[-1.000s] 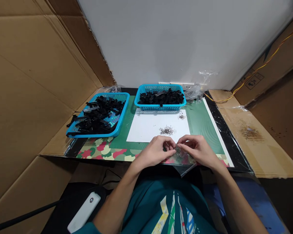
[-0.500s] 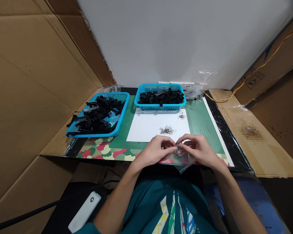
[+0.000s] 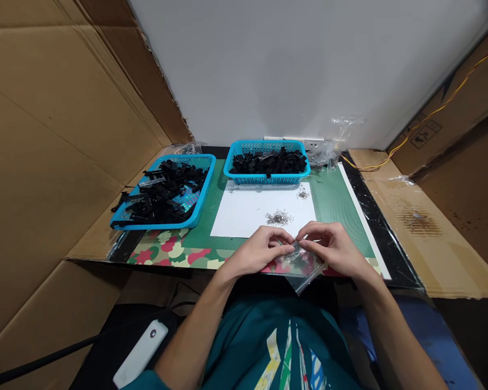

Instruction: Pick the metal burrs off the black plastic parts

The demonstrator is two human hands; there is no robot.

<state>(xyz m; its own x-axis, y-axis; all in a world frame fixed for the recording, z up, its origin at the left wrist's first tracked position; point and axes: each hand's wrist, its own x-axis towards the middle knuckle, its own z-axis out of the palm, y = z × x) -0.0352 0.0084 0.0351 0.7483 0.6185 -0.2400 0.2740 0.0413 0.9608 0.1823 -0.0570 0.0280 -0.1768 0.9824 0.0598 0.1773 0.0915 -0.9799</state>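
My left hand and my right hand meet at the near edge of the table, fingertips pinching the top of a small clear plastic bag. The bag hangs slightly over the table edge toward my lap. Just beyond my fingers lies a white sheet of paper with a small pile of tiny metal parts and a smaller pile further back.
Two blue baskets of black plastic parts stand behind the paper: one at left, one at the back. A green mat covers the table. Cardboard walls flank both sides. Crumpled clear bags lie at the back. A white device rests near my lap.
Both hands stayed together on the bag; the bag's lower corner has shifted a little, and my fingers have moved slightly up at its top edge.
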